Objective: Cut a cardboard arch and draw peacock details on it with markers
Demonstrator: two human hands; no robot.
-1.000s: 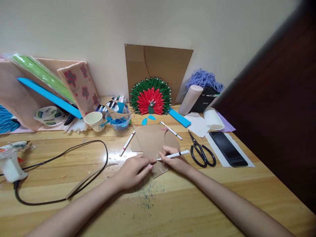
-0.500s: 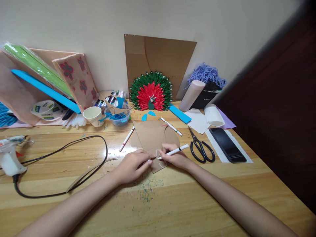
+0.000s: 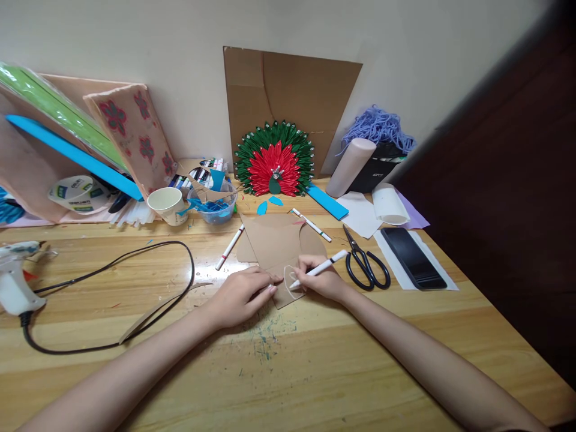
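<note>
Out from the back edge of the tabletop [image 3: 288, 384], the grip of the right hand [image 3: 321, 279] pinches a white marker [image 3: 332, 260] at brown cardboard [image 3: 275, 243]; the left hand [image 3: 245, 297] presses it loosely, fingers flat. Near the back right corner, a black box [image 3: 365, 183] seems to read "40PCS".

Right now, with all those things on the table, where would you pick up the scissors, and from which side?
Probably by the black loop handles, coming from the person's near side. The scissors lie with the loops toward the person and the blades pointing away. The right hand is nearer, but holds a marker.
</note>
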